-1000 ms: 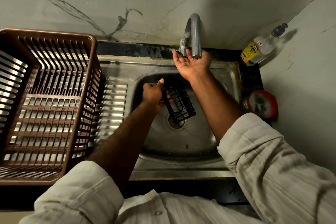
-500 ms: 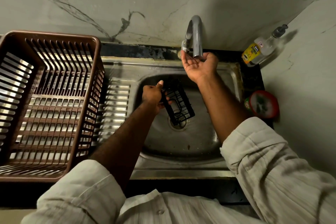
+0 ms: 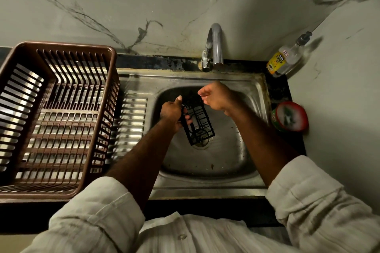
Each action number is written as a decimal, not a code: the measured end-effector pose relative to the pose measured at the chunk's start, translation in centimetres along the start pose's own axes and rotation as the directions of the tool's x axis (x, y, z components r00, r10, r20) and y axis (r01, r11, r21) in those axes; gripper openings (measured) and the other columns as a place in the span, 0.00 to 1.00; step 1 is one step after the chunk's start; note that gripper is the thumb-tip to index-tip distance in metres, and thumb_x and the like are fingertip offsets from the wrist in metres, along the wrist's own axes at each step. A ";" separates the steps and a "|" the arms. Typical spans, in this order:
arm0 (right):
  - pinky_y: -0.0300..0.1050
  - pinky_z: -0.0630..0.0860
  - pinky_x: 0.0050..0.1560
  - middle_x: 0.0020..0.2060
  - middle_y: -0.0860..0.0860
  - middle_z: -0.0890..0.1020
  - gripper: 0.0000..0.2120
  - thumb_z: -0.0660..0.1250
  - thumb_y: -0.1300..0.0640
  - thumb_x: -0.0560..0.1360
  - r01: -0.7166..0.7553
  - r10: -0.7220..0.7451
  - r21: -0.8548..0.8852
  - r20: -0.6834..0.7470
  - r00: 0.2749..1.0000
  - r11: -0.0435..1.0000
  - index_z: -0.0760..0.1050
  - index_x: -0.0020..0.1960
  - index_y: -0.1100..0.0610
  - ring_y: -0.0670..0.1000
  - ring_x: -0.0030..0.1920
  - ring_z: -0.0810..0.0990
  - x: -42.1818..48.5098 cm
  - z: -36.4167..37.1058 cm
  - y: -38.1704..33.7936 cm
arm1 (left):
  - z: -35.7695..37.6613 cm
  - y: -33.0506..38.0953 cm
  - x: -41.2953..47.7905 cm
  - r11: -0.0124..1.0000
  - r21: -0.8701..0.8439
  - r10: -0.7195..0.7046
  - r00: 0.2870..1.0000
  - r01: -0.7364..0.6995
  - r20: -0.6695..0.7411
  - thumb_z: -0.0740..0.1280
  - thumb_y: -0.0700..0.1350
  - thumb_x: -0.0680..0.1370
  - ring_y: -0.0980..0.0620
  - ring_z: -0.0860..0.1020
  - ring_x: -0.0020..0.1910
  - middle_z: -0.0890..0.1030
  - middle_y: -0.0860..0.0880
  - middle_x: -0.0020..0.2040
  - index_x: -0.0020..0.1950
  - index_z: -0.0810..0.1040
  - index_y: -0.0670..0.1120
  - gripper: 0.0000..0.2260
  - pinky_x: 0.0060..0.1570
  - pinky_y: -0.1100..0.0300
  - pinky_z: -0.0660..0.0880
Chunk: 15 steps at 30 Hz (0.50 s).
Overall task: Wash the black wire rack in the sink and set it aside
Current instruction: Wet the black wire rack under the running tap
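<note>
A small black wire rack [image 3: 199, 124] hangs tilted over the drain of the steel sink [image 3: 244, 88]. My left hand [image 3: 173, 114] grips its left edge, thumb pointing up. My right hand [image 3: 216, 96] hovers just above the rack's far end, fingers loosely curled, holding nothing. It does not clearly touch the rack. The curved tap [image 3: 214, 47] stands behind the basin, and no water stream is visible.
A brown plastic dish basket [image 3: 57, 117] sits on the ribbed drainboard [image 3: 131, 121] to the left. A dishwash gel bottle [image 3: 285, 57] stands in the back right corner. A red-rimmed tub with a scrubber [image 3: 291, 116] lies right of the sink.
My right hand has come down from under the tap spout to just above the rack. My left hand keeps holding the rack in the same place.
</note>
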State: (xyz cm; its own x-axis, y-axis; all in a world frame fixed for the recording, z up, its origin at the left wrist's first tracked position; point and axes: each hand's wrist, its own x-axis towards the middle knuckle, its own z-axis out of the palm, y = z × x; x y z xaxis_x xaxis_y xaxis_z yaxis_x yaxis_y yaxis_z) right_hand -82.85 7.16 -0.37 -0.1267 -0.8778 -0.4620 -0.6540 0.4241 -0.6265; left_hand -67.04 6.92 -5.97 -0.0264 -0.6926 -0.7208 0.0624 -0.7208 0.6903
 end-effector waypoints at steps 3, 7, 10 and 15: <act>0.48 0.79 0.61 0.58 0.56 0.83 0.16 0.67 0.69 0.77 -0.008 0.009 0.005 -0.035 0.999 1.000 0.79 0.64 0.60 0.52 0.57 0.82 -1.1 1.0 0.6 | -0.3 -0.4 -0.8 1.000 0.026 0.000 1.000 0.000 -0.005 0.59 0.53 0.85 0.49 0.75 0.31 0.77 0.44 0.39 0.54 0.74 0.42 0.14 0.33 0.54 0.79; 0.45 0.78 0.60 0.60 0.56 0.82 0.24 0.73 0.65 0.75 0.007 -0.007 -0.006 -0.010 1.000 1.000 0.75 0.70 0.58 0.53 0.58 0.82 -3.0 2.6 2.2 | -0.4 -1.2 -2.3 0.999 0.015 -0.034 0.999 0.034 -0.002 0.56 0.51 0.86 0.50 0.68 0.27 0.74 0.44 0.34 0.45 0.71 0.43 0.15 0.31 0.58 0.70; 0.39 0.76 0.50 0.64 0.57 0.80 0.28 0.74 0.62 0.74 0.016 -0.017 0.034 0.008 1.000 0.999 0.71 0.73 0.56 0.54 0.59 0.81 -4.5 3.8 3.7 | -0.6 -2.0 -3.2 0.997 0.048 -0.062 0.998 0.063 -0.025 0.56 0.50 0.86 0.51 0.67 0.27 0.74 0.45 0.34 0.45 0.72 0.43 0.16 0.30 0.60 0.66; 0.43 0.75 0.59 0.63 0.56 0.80 0.27 0.74 0.60 0.73 -0.023 0.029 0.090 -0.064 0.998 0.996 0.73 0.71 0.54 0.53 0.62 0.79 -6.1 4.6 5.8 | 0.0 -2.3 -4.3 0.989 0.143 -0.044 0.999 0.041 0.016 0.55 0.51 0.86 0.53 0.67 0.26 0.76 0.44 0.33 0.51 0.74 0.42 0.15 0.29 0.60 0.64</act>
State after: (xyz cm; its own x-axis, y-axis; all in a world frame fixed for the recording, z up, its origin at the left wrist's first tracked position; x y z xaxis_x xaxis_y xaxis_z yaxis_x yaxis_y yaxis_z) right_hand -82.43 16.03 -4.06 -0.1931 -0.8778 -0.4384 -0.5814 0.4622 -0.6696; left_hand -67.09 11.52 -4.49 -0.0446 -0.6609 -0.7491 -0.0815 -0.7450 0.6621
